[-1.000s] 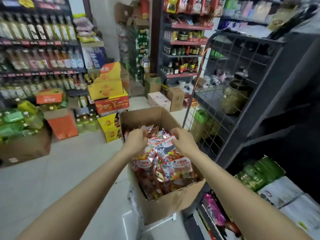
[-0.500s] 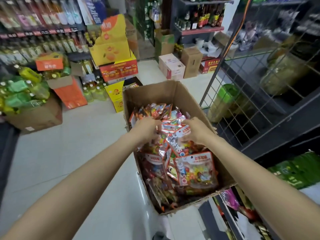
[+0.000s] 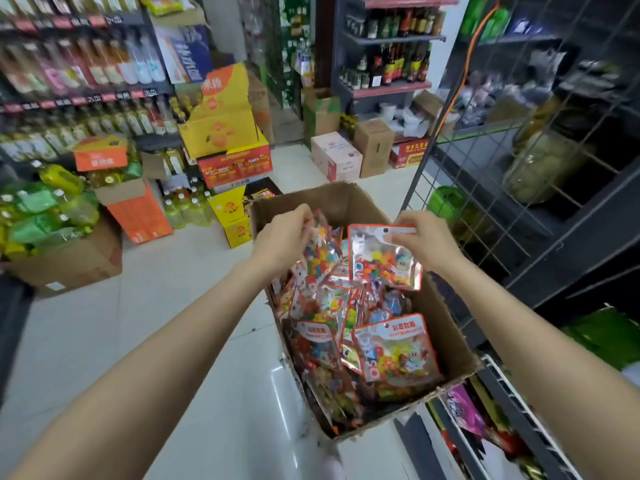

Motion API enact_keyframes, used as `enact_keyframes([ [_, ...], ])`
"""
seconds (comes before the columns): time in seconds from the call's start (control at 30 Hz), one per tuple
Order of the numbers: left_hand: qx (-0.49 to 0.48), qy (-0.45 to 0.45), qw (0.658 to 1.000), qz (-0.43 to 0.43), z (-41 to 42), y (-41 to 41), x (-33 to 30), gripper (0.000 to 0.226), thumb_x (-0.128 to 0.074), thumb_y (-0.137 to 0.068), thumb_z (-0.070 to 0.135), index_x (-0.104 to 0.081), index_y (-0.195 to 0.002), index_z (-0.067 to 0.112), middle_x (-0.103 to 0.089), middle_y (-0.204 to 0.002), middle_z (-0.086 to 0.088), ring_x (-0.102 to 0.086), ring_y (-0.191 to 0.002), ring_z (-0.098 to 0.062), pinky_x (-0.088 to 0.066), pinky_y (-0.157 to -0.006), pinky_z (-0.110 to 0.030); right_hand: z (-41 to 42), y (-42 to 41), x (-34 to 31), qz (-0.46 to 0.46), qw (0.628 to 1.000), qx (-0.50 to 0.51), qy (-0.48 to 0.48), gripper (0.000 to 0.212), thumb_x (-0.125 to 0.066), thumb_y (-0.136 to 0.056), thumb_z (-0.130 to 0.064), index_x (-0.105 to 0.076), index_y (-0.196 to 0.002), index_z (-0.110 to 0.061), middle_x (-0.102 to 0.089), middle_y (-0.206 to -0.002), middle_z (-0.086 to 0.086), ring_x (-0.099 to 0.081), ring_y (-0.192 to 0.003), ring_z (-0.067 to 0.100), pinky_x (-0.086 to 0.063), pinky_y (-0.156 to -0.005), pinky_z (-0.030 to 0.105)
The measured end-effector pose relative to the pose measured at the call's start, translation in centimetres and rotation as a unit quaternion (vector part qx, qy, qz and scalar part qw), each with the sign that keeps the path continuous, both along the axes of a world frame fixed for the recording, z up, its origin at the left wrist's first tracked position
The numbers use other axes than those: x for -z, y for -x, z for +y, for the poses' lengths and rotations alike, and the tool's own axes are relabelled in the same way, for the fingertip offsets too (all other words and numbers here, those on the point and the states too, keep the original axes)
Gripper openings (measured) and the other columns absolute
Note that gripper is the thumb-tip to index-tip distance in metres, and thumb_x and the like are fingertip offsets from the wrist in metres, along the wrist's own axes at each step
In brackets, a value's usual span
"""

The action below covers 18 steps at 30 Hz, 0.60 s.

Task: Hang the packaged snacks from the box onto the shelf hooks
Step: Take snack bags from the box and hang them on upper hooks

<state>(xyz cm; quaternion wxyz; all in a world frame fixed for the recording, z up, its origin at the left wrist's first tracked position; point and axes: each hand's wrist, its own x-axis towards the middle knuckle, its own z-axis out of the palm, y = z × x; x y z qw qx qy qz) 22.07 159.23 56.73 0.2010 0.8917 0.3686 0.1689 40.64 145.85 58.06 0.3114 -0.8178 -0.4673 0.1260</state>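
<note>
Both grips were clamped on candy packets, right hand point(image 3: 420, 242) pinching one point(image 3: 384, 258), left hand point(image 3: 285, 237) another point(image 3: 320, 251), above the full box point(image 3: 446, 327); none looked hung yet on the rack point(image 3: 485, 140) to the right.

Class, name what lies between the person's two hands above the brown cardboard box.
In the head view, the left hand and right hand each hold a shiny candy packet; between them lie their dangling packets.
</note>
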Motion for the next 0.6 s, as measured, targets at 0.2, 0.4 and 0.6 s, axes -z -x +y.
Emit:
enact_keyframes([
  [0.2,-0.014,0.019,0.982,-0.186,-2.9,-0.1,-6.2,0.015,-0.045,-0.098,0.021,-0.042,-0.087,0.011,-0.048,-0.069,0.000,-0.050,-0.073,-0.028,-0.024,-0.058,-0.036,-5.0,1.3,-7.0,-0.030,0.988,0.094,-0.121,0.009,-0.067,-0.084,-0.015,-0.063,-0.085,-0.007,-0.064,-0.084,0.007,-0.059,-0.084,0.023,-0.035,-0.067,0.032],
  [0.4,0.083,0.126,0.922,-0.355,-10.0,-2.6,-12.6,0.014,-0.051,-0.097,0.026,-0.050,-0.095,0.013,-0.054,-0.077,0.003,-0.052,-0.073,-0.016,-0.040,-0.064,-0.030,-14.5,4.3,-13.5,-0.072,0.960,0.199,-0.185,0.029,-0.058,-0.085,-0.002,-0.074,-0.098,-0.024,-0.067,-0.091,-0.010,-0.063,-0.095,0.007,-0.043,-0.085,0.019],
  [0.6,0.353,0.200,0.855,-0.323,-20.6,-6.5,-19.0,0.004,-0.066,-0.086,0.020,-0.065,-0.089,0.016,-0.067,-0.081,0.004,-0.062,-0.072,-0.002,-0.047,-0.070,-0.018,-26.1,5.8,-19.0,0.006,0.911,0.344,-0.229,0.029,-0.059,-0.078,-0.040,-0.075,-0.067,-0.018,-0.066,-0.067,-0.003,-0.054,-0.065,0.003,-0.050,-0.068,0.033],
])
